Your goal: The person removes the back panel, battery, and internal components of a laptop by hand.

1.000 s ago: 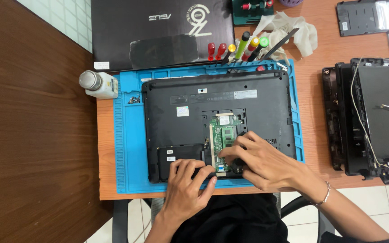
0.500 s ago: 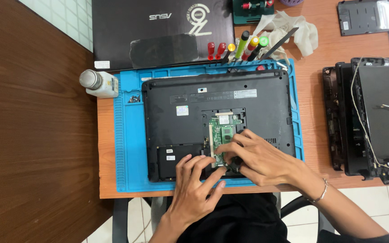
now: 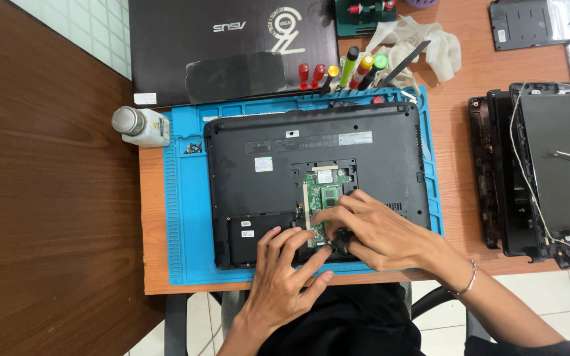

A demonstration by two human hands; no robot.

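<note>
A black laptop [image 3: 364, 155] lies upside down on a blue work mat [image 3: 183, 217]. An open bay in its base shows a green circuit board [image 3: 328, 191]. My right hand [image 3: 374, 231] rests on the lower part of that bay, fingers curled over the board's near edge. My left hand [image 3: 285, 273] lies flat on the laptop's front edge beside it, fingers spread and reaching toward the bay. What lies under the fingers of either hand is hidden.
A white bottle [image 3: 141, 126] lies at the mat's left corner, small screws [image 3: 192, 148] beside it. Screwdrivers with coloured handles [image 3: 348, 69], a cloth [image 3: 423, 43] and a closed black laptop [image 3: 232, 39] sit behind. A dismantled laptop chassis [image 3: 542, 171] with loose wires is at right.
My left hand has slid up from the laptop's front edge toward the open bay. My right hand's fingers have shifted slightly over the green board.
</note>
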